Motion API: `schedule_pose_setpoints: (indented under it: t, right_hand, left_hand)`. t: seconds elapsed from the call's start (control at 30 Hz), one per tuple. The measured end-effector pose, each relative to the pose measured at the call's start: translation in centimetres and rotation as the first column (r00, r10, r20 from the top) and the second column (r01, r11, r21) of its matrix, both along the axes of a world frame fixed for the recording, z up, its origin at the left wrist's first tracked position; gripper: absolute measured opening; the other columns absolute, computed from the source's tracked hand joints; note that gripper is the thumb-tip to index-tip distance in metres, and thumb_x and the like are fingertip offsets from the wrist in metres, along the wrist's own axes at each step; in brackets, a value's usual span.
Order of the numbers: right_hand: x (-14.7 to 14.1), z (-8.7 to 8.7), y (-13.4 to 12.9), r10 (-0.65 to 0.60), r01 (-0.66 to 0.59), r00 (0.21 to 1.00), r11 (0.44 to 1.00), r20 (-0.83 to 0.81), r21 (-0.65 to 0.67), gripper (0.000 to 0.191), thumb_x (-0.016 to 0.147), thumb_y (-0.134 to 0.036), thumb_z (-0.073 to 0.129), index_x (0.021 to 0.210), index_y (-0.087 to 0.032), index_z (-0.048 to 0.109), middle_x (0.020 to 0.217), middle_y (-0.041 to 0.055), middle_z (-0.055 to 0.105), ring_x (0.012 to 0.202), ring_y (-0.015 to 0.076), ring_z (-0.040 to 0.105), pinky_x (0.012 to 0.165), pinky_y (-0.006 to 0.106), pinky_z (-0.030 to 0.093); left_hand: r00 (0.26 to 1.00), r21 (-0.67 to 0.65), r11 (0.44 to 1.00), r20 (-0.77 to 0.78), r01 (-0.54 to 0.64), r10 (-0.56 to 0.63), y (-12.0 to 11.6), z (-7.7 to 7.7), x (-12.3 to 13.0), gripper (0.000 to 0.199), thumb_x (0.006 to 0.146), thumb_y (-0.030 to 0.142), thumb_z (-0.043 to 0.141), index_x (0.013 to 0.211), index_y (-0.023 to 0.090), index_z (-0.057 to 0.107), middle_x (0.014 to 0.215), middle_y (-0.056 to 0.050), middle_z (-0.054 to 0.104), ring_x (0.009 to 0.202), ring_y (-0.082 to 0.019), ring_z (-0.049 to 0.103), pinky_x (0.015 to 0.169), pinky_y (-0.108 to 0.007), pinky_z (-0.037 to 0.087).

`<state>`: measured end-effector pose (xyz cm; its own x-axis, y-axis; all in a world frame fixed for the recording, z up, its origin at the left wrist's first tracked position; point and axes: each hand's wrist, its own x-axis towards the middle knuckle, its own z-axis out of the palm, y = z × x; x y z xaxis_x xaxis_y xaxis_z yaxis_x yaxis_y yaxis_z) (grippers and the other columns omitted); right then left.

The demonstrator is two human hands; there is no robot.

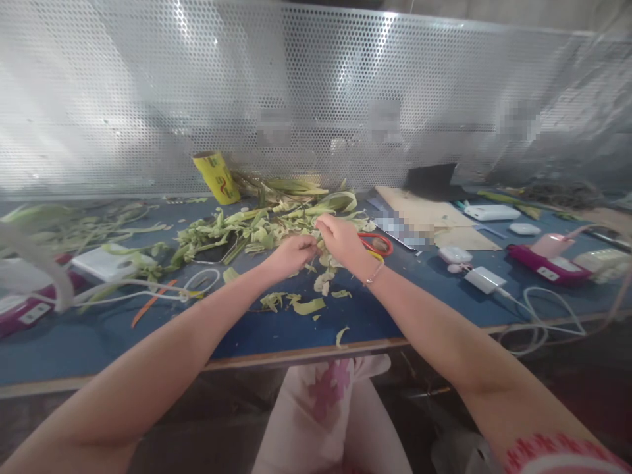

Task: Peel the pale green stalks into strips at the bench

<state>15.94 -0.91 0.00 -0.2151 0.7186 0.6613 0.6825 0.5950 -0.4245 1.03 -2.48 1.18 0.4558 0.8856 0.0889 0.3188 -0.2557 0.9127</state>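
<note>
Both hands meet over the blue table, close together at the front edge of a heap of pale green plant pieces [261,227]. My left hand [293,255] has its fingers pinched; what lies between them is too small to name. Just right of it, my right hand [340,238] is also closed, its fingertips turned toward the left ones and their grip hidden. Below the right hand hang or lie pale flower-like bits [324,280]. Leaf scraps [309,306] are scattered nearer the table's front edge. Scissors with red and yellow handles [378,243] lie beside my right wrist.
A yellow tube [217,178] leans behind the heap. To the right are a phone [395,234], brown cardboard [419,207], a white charger [485,280] with its cable and a purple device [548,264]. A white box [106,262] and cables lie left. A perforated metal panel [296,79] stands behind.
</note>
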Motion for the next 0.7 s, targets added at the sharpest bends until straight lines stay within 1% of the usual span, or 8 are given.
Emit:
schedule_pose_setpoints:
  t: [0.1, 0.2, 0.3, 0.47, 0.53, 0.6, 0.7]
  right_hand:
    - [-0.1, -0.2, 0.2, 0.021, -0.021, 0.999, 1.000, -0.047, -0.008, 0.028, 0.091, -0.032, 0.035, 0.084, -0.019, 0.059, 0.076, 0.0035, 0.062, 0.072, 0.0167, 0.057, 0.066, 0.026, 0.037]
    - [-0.2, -0.3, 0.3, 0.034, -0.036, 0.992, 0.999, -0.124, -0.013, 0.028, 0.090, -0.033, 0.037, 0.084, -0.019, 0.061, 0.081, 0.0040, 0.065, 0.077, 0.0172, 0.060, 0.069, 0.027, 0.040]
    - [-0.3, -0.4, 0.4, 0.036, -0.039, 0.977, 0.999, -0.210, -0.010, 0.028, 0.089, -0.036, 0.040, 0.083, -0.019, 0.062, 0.084, 0.0040, 0.066, 0.080, 0.0177, 0.060, 0.072, 0.028, 0.042]
    - [-0.5, -0.3, 0.4, 0.054, -0.062, 0.952, 0.998, -0.301, -0.018, 0.027, 0.087, -0.034, 0.042, 0.084, -0.019, 0.064, 0.088, 0.0037, 0.068, 0.086, 0.0178, 0.061, 0.077, 0.029, 0.044]
    - [-0.5, -0.3, 0.4, 0.074, -0.086, 0.952, 0.996, -0.297, -0.027, 0.027, 0.087, -0.034, 0.042, 0.084, -0.020, 0.065, 0.088, 0.0037, 0.068, 0.086, 0.0178, 0.061, 0.077, 0.029, 0.045]
    - [-0.3, -0.2, 0.5, 0.130, -0.145, 0.955, 0.989, -0.266, -0.035, 0.027, 0.087, -0.033, 0.042, 0.085, -0.020, 0.066, 0.088, 0.0036, 0.069, 0.086, 0.0175, 0.062, 0.078, 0.029, 0.045]
    - [-0.2, -0.1, 0.5, 0.220, -0.234, 0.954, 0.971, -0.204, -0.048, 0.027, 0.087, -0.031, 0.042, 0.086, -0.019, 0.066, 0.090, 0.0038, 0.069, 0.086, 0.0169, 0.061, 0.079, 0.029, 0.045]
  left_hand:
    - [0.997, -0.113, 0.993, 0.063, -0.034, 0.041, -0.6, 0.4, 0.4, 0.017, 0.068, 0.012, 0.044, 0.055, 0.018, 0.036, 0.043, 0.008, 0.025, 0.036, -0.003, 0.021, 0.038, -0.019, 0.015]
    - [0.994, -0.151, 0.987, 0.094, -0.046, 0.061, -0.9, 0.6, 0.7, 0.012, 0.068, 0.013, 0.043, 0.058, 0.018, 0.039, 0.044, 0.008, 0.022, 0.036, -0.003, 0.017, 0.038, -0.019, 0.012]
    - [0.995, -0.117, 0.992, 0.088, -0.041, 0.052, -0.9, 0.5, 0.6, 0.007, 0.068, 0.017, 0.043, 0.061, 0.018, 0.043, 0.044, 0.009, 0.021, 0.037, -0.004, 0.017, 0.039, -0.020, 0.014]
    - [1.000, -0.010, 1.000, 0.011, -0.029, 0.029, -0.5, 0.1, 0.4, 0.006, 0.066, 0.022, 0.046, 0.061, 0.018, 0.045, 0.045, 0.008, 0.024, 0.039, -0.005, 0.020, 0.040, -0.021, 0.016]
    - [1.000, 0.003, 1.000, 0.010, -0.016, 0.016, -0.4, 0.0, 0.3, 0.009, 0.067, 0.021, 0.044, 0.059, 0.018, 0.042, 0.046, 0.008, 0.024, 0.040, -0.006, 0.020, 0.041, -0.022, 0.016]
    - [0.999, 0.000, 1.000, 0.036, 0.002, -0.002, -0.3, 0.0, 0.2, 0.017, 0.071, 0.021, 0.042, 0.055, 0.019, 0.035, 0.046, 0.007, 0.024, 0.040, -0.006, 0.019, 0.041, -0.023, 0.016]
    - [0.996, 0.001, 1.000, 0.083, 0.012, -0.012, 0.1, -0.4, 0.1, 0.025, 0.078, 0.025, 0.038, 0.055, 0.019, 0.032, 0.046, 0.005, 0.031, 0.041, -0.006, 0.023, 0.042, -0.023, 0.018]
